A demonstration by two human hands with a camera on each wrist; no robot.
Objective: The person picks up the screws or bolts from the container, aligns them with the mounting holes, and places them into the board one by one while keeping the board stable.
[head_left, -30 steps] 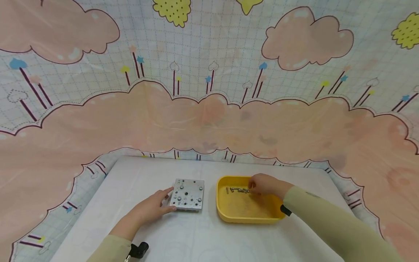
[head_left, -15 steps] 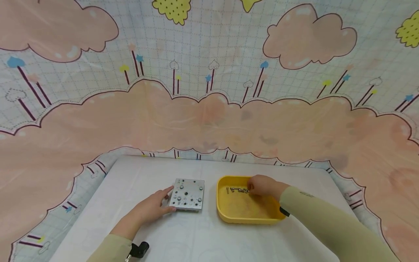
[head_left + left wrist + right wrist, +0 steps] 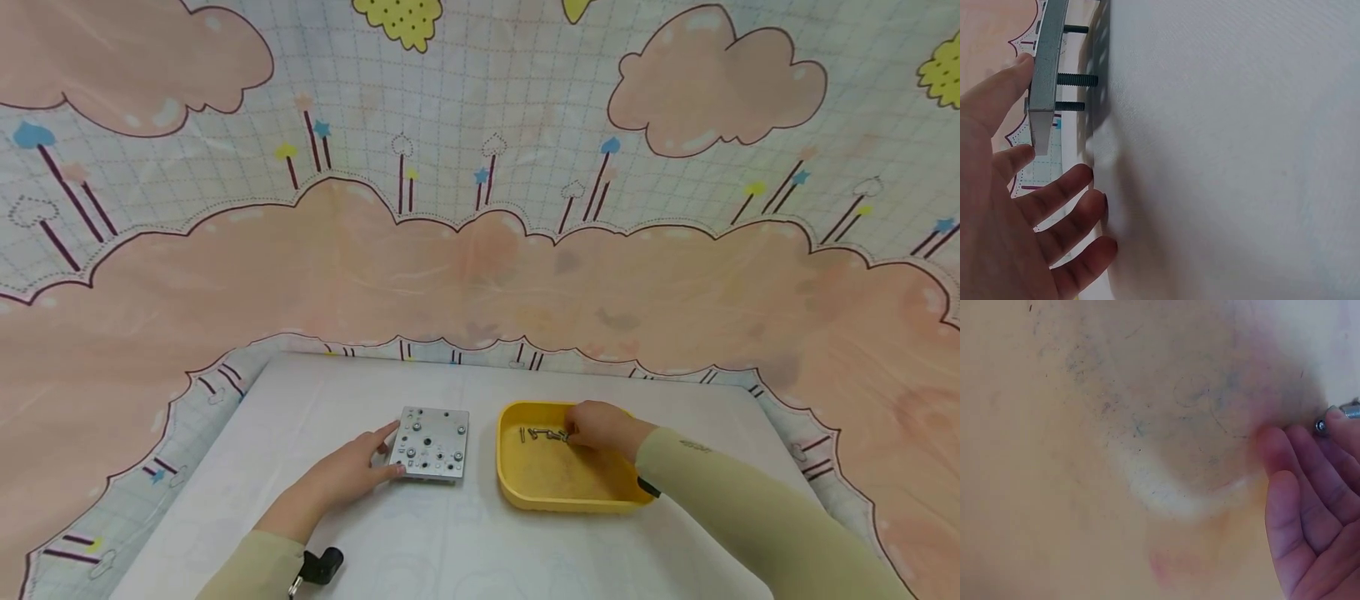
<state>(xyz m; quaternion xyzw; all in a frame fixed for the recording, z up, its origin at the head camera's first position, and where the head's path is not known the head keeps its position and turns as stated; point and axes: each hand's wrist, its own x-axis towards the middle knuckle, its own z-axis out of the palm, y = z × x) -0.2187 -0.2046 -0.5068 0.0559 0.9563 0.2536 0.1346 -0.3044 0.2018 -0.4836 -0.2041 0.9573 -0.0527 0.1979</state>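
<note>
A square silver metal plate [image 3: 435, 437] with several holes and bolt heads sits left of centre on the table. Threaded bolts [image 3: 1077, 79] stick out of its underside in the left wrist view. My left hand [image 3: 348, 475] touches its left side with thumb and index finger, the other fingers spread loosely beside it. Inside the yellow tray [image 3: 573, 505], my right hand [image 3: 600, 425] is down among small metal screws [image 3: 551, 434]. The right wrist view shows a socket-head screw [image 3: 1320, 427] pinched at the thumb tip, partly hidden by the fingers.
A white cloth covers the table [image 3: 442, 558]. Behind it hangs a patterned curtain [image 3: 480, 283] with clouds and stars. The tray's raised rim surrounds the right hand. A black wrist camera [image 3: 322, 566] is strapped at the left wrist.
My right hand and sleeve have shifted slightly left within the tray, still at the screws. The left hand and the plate keep their places.
</note>
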